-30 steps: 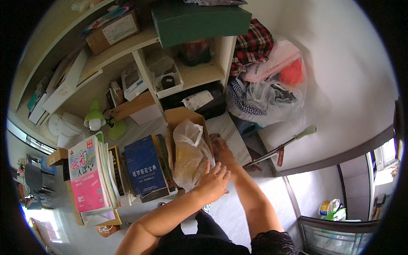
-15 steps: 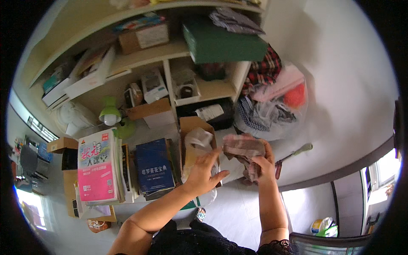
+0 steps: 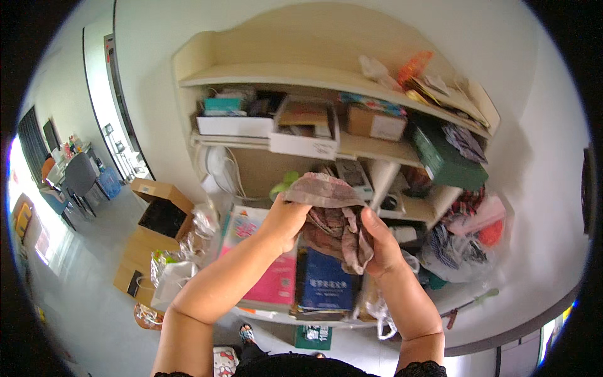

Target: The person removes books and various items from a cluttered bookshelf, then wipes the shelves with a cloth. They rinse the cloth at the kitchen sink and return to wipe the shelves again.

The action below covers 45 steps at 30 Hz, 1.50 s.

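A crumpled, brownish-pink cloth (image 3: 336,229) is held up between my two hands, in front of the shelf unit. My left hand (image 3: 286,221) is closed on its upper left part, with the fingertips hidden by the fabric. On the other side, my right hand (image 3: 382,245) grips the cloth's right edge, thumb pointing up. Below the cloth lie a blue book (image 3: 328,283) on a stack and a pink-and-white book (image 3: 270,276), both partly covered by my arm and the cloth.
The shelf unit (image 3: 282,74) holds several boxes, among them a dark green box (image 3: 449,154) with folded fabric on top. A plastic bag of clothes (image 3: 461,251) leans by the right wall. Cardboard boxes (image 3: 141,251) stand at left. A long-handled tool (image 3: 471,305) lies at right.
My view has swung left and taken in more of the room. The left hand, open beside the cloth before, now grips it too. The cloth is raised and spread between both hands.
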{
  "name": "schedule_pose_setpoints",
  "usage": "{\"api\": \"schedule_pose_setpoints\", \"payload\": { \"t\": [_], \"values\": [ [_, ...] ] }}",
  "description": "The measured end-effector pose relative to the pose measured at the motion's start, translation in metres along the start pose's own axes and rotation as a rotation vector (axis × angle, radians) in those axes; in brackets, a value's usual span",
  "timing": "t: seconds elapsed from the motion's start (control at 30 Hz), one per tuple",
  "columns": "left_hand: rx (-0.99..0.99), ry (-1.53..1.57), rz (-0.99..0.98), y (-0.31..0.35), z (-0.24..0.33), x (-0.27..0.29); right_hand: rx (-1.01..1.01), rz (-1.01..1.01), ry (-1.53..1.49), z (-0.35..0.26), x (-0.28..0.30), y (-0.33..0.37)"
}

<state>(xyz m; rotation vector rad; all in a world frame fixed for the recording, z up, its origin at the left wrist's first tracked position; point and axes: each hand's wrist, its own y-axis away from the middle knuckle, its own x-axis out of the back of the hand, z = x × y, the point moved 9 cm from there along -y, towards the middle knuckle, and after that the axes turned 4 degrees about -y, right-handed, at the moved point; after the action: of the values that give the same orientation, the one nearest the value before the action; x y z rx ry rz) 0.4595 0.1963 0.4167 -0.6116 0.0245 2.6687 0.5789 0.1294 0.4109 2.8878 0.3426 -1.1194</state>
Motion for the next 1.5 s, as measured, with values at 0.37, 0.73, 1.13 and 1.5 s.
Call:
{"api": "schedule_pose_setpoints", "payload": {
  "t": [0.37,0.73,1.13,1.5],
  "values": [
    [-0.343,-0.425,-0.009,-0.04,0.22,0.14,0.591,0.451,0.714,-0.094,-0.165,-0.142],
    [-1.03,-1.602,0.344,-0.078,0.262,0.172,0.359,0.52,2.158,-0.193,-0.099,-0.271],
    [-1.064,-1.698,0.616,-0.076,0.275,0.197,1.112,-0.274,1.94,-0.01,-0.288,-0.334],
    [-1.026,-1.865,0.568,-0.096,0.272,0.217,0.687,0.519,2.062,-0.229,-0.143,-0.333]
  ]
}}
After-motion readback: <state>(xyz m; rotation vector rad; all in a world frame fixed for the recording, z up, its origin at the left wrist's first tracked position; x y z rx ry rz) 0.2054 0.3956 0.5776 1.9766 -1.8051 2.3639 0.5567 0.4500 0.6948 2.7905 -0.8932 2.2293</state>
